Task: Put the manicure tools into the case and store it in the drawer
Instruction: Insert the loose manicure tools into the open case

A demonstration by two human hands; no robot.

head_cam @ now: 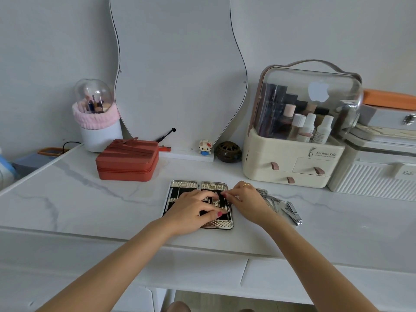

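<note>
Manicure tools (282,204): loose steel pieces heaped on the marble top, just right of the open case (198,188). Thin, stiff, slick metal, light, with sharp edges by the look; best pinched at mid-shaft, one piece at a time.

Head view: left hand (193,210) lies on the case's black lining, fingers bent, thumb pressing down. Right hand (244,200) at the case's right edge, fingertips pinched together, apparently on a small piece; cannot tell which. The heap sits just beyond the right hand's knuckles. Nail clipper (293,213) lies outermost.
</note>
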